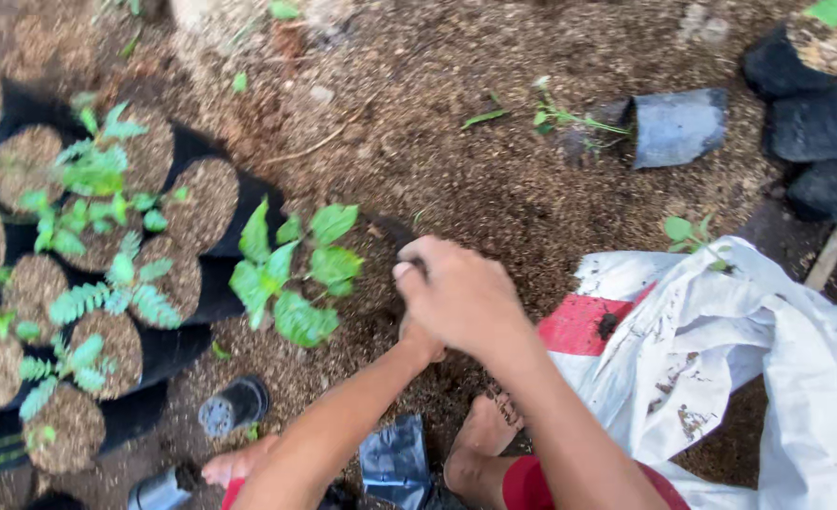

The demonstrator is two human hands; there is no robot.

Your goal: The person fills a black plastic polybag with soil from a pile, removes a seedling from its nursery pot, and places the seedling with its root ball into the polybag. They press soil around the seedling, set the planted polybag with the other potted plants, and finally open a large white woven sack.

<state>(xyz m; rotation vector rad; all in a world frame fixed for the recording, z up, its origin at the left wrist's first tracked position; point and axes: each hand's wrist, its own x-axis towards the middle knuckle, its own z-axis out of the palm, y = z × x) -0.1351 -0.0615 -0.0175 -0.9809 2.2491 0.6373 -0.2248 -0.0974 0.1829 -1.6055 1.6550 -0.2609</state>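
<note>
Two bare hands are seen pressed together over a seedling bag at the centre of the ground. The right hand (461,297) is curled on top, fingers closed around something dark; the left hand (420,342) is mostly hidden beneath it, so its grip cannot be told. A broad-leaved seedling (291,274) is held upright just at nine o'clock of the hands. A cluster of filled black bags (69,283) with feathery shoots is packed at nine o'clock, well apart. A white sack (721,359) with a red stripe is spread at four o'clock. An empty black bag (678,125) is left lying at one o'clock on the soil.
</note>
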